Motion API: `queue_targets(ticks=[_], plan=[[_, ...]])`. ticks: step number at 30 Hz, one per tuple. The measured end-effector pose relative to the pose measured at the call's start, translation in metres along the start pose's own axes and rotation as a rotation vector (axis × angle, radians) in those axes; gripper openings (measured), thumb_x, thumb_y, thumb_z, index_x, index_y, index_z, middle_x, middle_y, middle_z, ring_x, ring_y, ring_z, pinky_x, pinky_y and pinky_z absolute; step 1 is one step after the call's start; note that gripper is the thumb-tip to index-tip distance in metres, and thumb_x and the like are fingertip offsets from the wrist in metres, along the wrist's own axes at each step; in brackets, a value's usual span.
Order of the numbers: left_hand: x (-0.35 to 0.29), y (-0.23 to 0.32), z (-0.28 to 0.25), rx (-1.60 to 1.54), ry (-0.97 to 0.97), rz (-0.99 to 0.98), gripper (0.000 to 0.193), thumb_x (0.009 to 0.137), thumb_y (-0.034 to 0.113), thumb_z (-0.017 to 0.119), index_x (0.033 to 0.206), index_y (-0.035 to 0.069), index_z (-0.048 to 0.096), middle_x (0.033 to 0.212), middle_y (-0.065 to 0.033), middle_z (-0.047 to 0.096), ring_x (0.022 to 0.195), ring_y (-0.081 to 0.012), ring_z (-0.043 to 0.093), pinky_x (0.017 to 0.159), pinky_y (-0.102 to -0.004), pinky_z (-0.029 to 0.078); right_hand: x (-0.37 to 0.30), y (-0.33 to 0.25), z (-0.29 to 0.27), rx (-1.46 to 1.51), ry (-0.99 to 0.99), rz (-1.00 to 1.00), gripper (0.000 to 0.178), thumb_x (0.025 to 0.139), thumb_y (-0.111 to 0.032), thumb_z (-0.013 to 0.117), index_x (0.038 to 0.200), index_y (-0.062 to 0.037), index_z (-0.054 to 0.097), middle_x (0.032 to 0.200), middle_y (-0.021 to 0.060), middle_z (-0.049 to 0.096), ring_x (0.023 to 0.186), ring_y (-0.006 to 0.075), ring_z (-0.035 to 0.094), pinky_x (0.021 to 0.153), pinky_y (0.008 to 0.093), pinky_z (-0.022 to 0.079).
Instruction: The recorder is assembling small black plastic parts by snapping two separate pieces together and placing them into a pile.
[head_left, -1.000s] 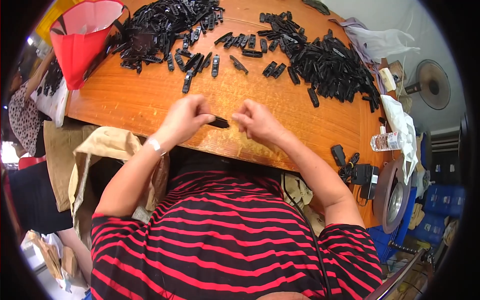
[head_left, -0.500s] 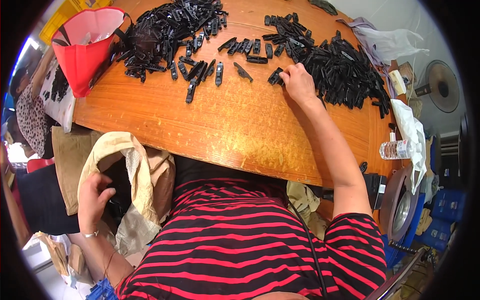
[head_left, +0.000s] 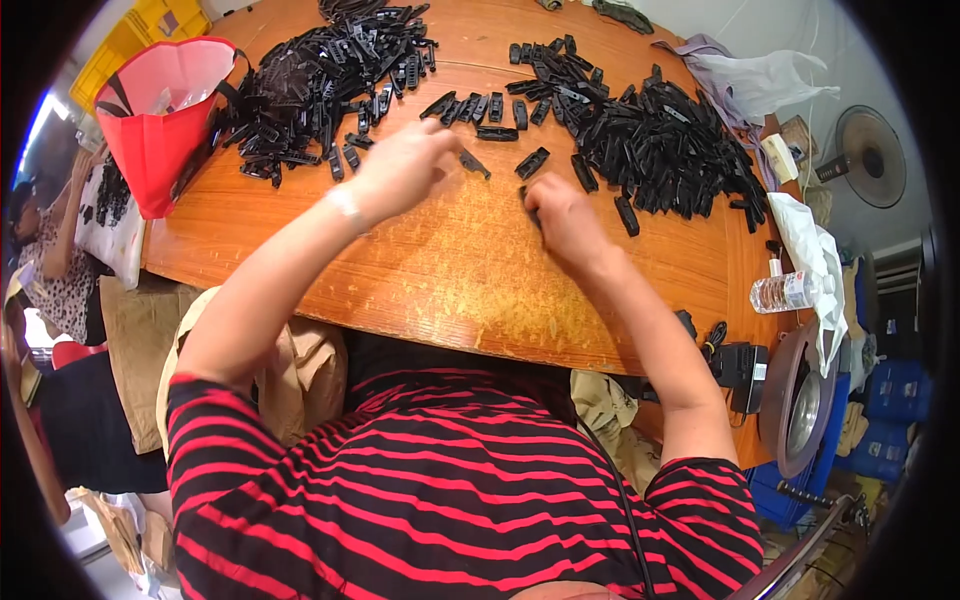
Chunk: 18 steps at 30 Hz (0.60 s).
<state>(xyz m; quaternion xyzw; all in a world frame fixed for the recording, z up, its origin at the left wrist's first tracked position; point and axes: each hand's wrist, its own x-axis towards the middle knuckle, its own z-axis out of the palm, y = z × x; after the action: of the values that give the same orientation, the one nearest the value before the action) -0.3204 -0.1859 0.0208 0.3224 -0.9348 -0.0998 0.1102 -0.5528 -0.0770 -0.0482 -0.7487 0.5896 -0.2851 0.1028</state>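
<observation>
My right hand (head_left: 568, 218) is closed on a small black plastic part (head_left: 530, 203), partly hidden by the fingers. Over the table's middle, blurred by motion, is my left hand (head_left: 410, 168); whether its fingers hold anything does not show. Just beside its fingertips lies a single thin black part (head_left: 474, 164). Another black part (head_left: 532, 162) rests right above my right hand. A big heap of black parts (head_left: 330, 80) lies to the left, a second heap (head_left: 665, 145) to the right, with a short row of parts (head_left: 480, 106) between them.
The worn wooden table (head_left: 450, 290) fills the middle. A red bag-like container (head_left: 150, 150) stands at its left edge, a clear plastic bottle (head_left: 783, 293) at its right. An open sack (head_left: 190, 315) is below the left edge. Behind it, a person (head_left: 60, 240) is at the far left.
My left hand has risen from the sack to above the table. My right hand has come nearer and left from the right heap with a black part. Several parts near the left heap are now hidden.
</observation>
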Motion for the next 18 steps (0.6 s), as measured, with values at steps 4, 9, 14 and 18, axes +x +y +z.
queue_targets(ticks=[4, 9, 14, 18], plan=[[0.04, -0.008, 0.052, 0.069, 0.082, 0.186, 0.029, 0.077, 0.005, 0.066, 0.106, 0.006, 0.064, 0.103, -0.0108, 0.06, 0.103, -0.0277, 0.058, 0.087, -0.0368, 0.05, -0.015, -0.027, 0.015, 0.069, -0.038, -0.192, 0.011, 0.077, 0.009, 0.058, 0.081, -0.0012, 0.056, 0.086, 0.0147, 0.058, 0.08, 0.0332, 0.06, 0.071, 0.0393, 0.049], [0.045, -0.01, 0.067, 0.157, 0.079, 0.202, 0.013, 0.073, 0.011, 0.068, 0.082, 0.006, 0.06, 0.088, -0.0087, 0.063, 0.093, -0.0274, 0.061, 0.077, -0.0386, 0.051, -0.013, -0.044, 0.033, 0.151, -0.088, -0.381, 0.006, 0.076, 0.002, 0.057, 0.081, -0.0017, 0.054, 0.083, 0.0124, 0.055, 0.081, 0.0306, 0.055, 0.073, 0.0383, 0.048], [0.033, 0.008, 0.042, -0.25, 0.029, -0.174, 0.024, 0.071, 0.019, 0.074, 0.079, 0.005, 0.057, 0.08, -0.0102, 0.064, 0.077, -0.0256, 0.064, 0.068, -0.0384, 0.051, -0.006, -0.048, 0.036, 0.116, 0.219, -0.223, 0.012, 0.082, -0.001, 0.061, 0.094, 0.0002, 0.057, 0.086, 0.0132, 0.06, 0.077, 0.0305, 0.061, 0.068, 0.0371, 0.05], [0.015, 0.025, 0.044, -0.915, 0.195, -0.427, 0.038, 0.082, 0.022, 0.076, 0.1, 0.0, 0.052, 0.076, -0.0029, 0.057, 0.06, -0.0075, 0.057, 0.049, -0.0208, 0.047, -0.001, -0.063, 0.028, 0.443, 0.19, 0.211, 0.024, 0.089, -0.011, 0.066, 0.103, 0.0024, 0.052, 0.082, 0.0093, 0.062, 0.071, 0.0144, 0.063, 0.06, 0.0301, 0.05]])
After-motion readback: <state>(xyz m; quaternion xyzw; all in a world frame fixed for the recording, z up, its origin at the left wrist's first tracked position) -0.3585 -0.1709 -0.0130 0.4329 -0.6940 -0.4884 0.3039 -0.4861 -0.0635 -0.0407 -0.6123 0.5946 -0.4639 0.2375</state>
